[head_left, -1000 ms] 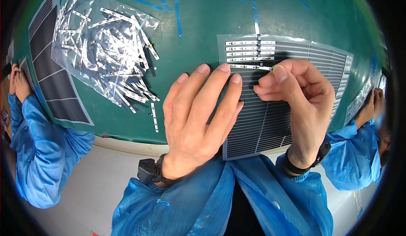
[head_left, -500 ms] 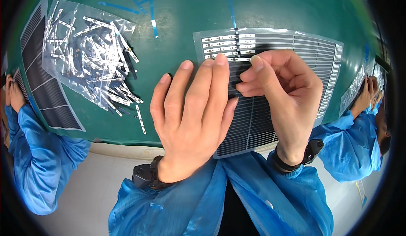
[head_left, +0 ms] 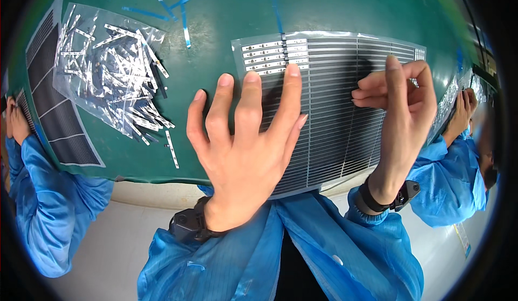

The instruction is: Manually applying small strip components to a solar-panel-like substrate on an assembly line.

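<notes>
My left hand (head_left: 243, 123) lies palm down with its fingers spread, holding nothing. Its index fingertip touches the sheet at the lowest of several white circuit strips (head_left: 262, 47), which lie in a row at the top left of a dark, finely lined sheet (head_left: 329, 117) with a clear border. A dark narrow band (head_left: 285, 47) crosses these strips. Over the sheet's right part, my right hand (head_left: 402, 96) is raised, thumb and index closed together and the other fingers curled leftward. Whatever may be between its fingertips is hidden. Small white marks (head_left: 420, 54) line the sheet's upper right edge.
A clear bag (head_left: 81, 88) full of loose strips lies left on the green table (head_left: 205, 36), with one strip (head_left: 171, 149) outside it. Blue tape pieces (head_left: 145, 13) are scattered at the back. Another dark sheet (head_left: 56, 96) lies far left. Blue-sleeved co-workers (head_left: 54, 204) sit at both sides.
My right hand has left the strip by my left fingertips and moved right, over the sheet's right part. My left fingers have spread wider. The lowest strip now lies flat in the row.
</notes>
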Demonstrator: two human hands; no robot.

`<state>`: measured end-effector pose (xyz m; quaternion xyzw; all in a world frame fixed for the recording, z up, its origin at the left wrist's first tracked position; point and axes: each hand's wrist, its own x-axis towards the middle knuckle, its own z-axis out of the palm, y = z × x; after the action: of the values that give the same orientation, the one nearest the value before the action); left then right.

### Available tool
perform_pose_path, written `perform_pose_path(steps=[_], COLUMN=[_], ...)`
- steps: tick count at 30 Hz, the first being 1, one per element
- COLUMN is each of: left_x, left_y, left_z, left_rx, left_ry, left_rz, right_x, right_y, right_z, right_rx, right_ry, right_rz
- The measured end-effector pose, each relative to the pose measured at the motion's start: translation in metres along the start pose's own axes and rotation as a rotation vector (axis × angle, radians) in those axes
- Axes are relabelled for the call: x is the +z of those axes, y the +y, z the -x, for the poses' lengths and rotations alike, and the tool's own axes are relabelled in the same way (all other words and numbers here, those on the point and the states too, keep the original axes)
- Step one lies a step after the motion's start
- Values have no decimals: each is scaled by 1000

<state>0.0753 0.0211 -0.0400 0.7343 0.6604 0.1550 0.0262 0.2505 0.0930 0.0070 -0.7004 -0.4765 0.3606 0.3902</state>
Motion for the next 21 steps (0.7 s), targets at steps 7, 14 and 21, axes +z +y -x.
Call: perform_pose_path(steps=[7,14,21], left_x=[-5,-52,-52], left_y=[13,-42,-59], left_z=[0,59,70], left_rx=[-53,-581,-600], left_ry=[-30,64,70], left_rz=[24,63,250], right_x=[4,13,57], right_y=[17,4,-22], right_z=[5,33,61], right_rx=[-1,-172,-445], right_ry=[-44,-113,-401], right_rz=[-20,65,153])
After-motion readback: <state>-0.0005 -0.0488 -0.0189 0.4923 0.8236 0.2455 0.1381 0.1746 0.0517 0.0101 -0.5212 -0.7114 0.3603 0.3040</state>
